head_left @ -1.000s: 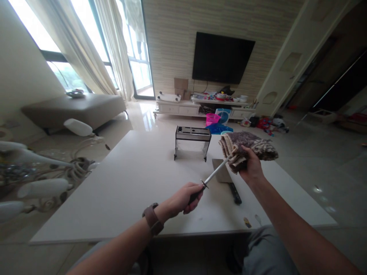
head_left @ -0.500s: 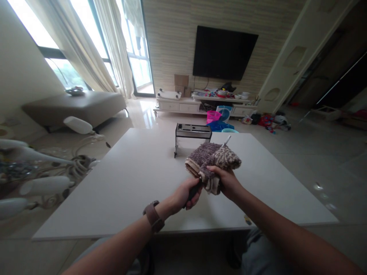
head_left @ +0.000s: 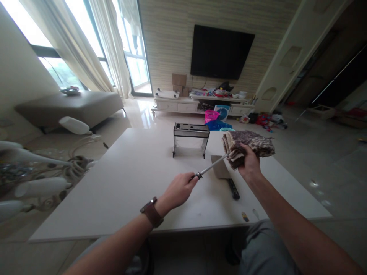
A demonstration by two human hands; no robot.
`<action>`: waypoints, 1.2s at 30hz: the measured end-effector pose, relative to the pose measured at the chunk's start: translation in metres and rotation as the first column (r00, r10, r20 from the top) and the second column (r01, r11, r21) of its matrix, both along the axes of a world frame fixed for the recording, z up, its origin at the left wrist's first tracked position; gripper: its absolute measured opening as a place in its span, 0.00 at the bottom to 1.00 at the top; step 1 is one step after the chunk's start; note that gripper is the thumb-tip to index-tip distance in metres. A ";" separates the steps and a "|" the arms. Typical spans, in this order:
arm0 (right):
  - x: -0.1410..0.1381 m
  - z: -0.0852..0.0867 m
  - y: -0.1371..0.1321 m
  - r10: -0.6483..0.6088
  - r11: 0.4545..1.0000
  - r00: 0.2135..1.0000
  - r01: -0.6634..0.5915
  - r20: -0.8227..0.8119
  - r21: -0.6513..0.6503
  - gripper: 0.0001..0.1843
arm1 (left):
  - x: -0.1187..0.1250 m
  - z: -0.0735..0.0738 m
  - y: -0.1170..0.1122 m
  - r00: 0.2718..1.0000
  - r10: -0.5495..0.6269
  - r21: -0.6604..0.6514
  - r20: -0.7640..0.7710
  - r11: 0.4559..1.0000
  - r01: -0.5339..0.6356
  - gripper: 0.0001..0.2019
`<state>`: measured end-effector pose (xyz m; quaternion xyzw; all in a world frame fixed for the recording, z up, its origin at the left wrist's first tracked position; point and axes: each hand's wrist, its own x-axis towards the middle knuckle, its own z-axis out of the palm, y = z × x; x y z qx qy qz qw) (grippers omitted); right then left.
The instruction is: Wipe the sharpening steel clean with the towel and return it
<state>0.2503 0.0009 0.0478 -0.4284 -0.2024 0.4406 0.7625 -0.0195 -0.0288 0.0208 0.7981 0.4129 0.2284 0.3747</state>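
**Slim grey metal rod (head_left: 214,164), far end at a folded, shaggy brown-and-cream cloth (head_left: 254,140)**

Rod held over the smooth white rectangular tabletop (head_left: 134,183), slanting up and away to the right. Left hand (head_left: 179,191) closed in a fist round its dark handle, back of hand uppermost, arm reaching in from lower left; brown-strapped watch (head_left: 153,214) at the wrist. Right hand (head_left: 250,164) grips the cloth from its near side, thumb on top, arm stretched out from lower right. Cannot tell whether the rod's end lies inside the fold or only against it.

Versus 0.5 s ago: cloth was then wrapped round the rod next to the left fist, tip showing beyond it. Now cloth is farther out and to the right, most of the shaft bare. Broad-bladed grey cleaver with black handle (head_left: 220,170), covered then, shows again, flat on the tabletop below the cloth.

Textures: cloth pile coarse and tufted, cream edges stacked in layers; shaft narrow, straight. Beyond the rod, upright: black-and-silver stand with slotted top and see-through body (head_left: 190,130).
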 end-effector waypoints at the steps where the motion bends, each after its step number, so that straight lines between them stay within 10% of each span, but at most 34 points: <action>1: -0.003 0.001 -0.001 -0.022 0.999 1.000 0.021 -0.020 -0.025 0.08 | 0.000 -0.002 0.000 0.999 0.032 0.041 -0.019 0.999 -0.031 0.15; 14: -0.093 -0.019 -0.047 0.375 0.908 0.925 -0.381 -0.069 -0.176 0.14 | 0.018 -0.009 -0.006 0.996 0.014 0.045 0.093 0.999 -0.018 0.13; 27: -0.068 -0.017 -0.052 0.645 0.758 0.763 -0.633 0.038 -0.157 0.09 | 0.013 -0.010 -0.008 0.992 0.018 0.054 0.122 0.998 -0.025 0.17; 36: -0.060 -0.008 -0.040 0.553 0.833 0.833 -0.552 0.020 -0.042 0.12 | 0.012 -0.004 -0.005 0.985 0.107 0.033 0.132 0.993 -0.113 0.16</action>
